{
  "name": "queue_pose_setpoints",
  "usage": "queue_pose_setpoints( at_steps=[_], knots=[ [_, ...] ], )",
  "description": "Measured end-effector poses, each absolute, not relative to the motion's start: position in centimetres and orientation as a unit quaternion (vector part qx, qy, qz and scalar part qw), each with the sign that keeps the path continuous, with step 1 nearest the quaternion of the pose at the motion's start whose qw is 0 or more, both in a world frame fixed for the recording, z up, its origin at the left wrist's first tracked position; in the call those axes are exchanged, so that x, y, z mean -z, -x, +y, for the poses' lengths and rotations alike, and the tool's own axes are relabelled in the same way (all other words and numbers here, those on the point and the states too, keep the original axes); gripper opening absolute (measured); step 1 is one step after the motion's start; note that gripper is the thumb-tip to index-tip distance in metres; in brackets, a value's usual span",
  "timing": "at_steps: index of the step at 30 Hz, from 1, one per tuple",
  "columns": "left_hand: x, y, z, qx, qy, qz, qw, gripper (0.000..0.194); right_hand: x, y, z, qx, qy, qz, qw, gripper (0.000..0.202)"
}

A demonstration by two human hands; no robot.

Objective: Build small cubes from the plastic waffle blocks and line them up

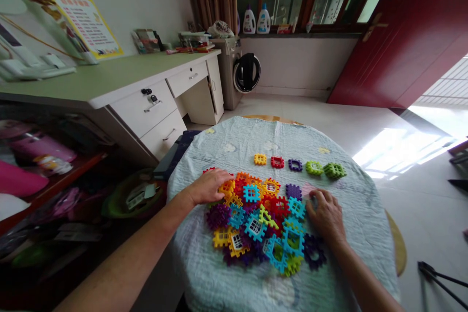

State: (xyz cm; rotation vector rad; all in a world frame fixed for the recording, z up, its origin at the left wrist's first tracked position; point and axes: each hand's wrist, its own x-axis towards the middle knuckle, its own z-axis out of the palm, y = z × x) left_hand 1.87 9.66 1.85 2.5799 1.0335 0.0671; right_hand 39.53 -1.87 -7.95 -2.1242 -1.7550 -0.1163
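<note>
A heap of colourful interlocking plastic blocks (255, 227) lies on the cloth-covered round table, with square pieces in yellow, blue, red, purple and green. My left hand (212, 185) rests at the heap's upper left edge, fingers stretched over the yellow pieces (227, 187); no block is visibly gripped. On the right, my right hand (326, 213) lies on the cloth beside a light blue block (296, 208), fingers slightly bent and holding nothing I can see. Beyond the heap runs a row: a yellow block (260, 155), a red, a purple (289, 165), a lime and a green one (334, 170).
A pale blue cloth (234, 141) covers the table. To the left stand a desk with drawers (146, 112) and a low shelf holding pink items (22, 175). A washing machine (228, 73) is at the back, a red door (398, 34) at the right. Tripod legs (435, 273) show lower right.
</note>
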Motion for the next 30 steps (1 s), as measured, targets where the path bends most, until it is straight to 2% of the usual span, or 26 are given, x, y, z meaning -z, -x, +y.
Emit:
queue_pose_setpoints(
  at_steps=[12,18,26,30],
  knots=[
    [-0.9,-2.5,10.0,0.001,-0.909,0.362,0.205,0.054,7.9,-39.5,-1.8,0.044,0.755,-0.625,0.193,0.021],
    [-1.9,-3.2,10.4,0.040,-0.911,0.362,0.194,0.045,7.8,-39.5,-1.8,0.043,0.757,-0.624,0.189,0.021],
    [-2.1,-3.4,10.4,0.042,-0.908,0.363,0.205,0.040,7.7,-39.3,-1.9,0.043,0.758,-0.622,0.193,0.020],
    [-3.1,-4.1,11.3,0.000,-0.911,0.366,0.190,0.039,7.6,-39.3,-1.9,0.038,0.758,-0.621,0.196,0.019]
  ],
)
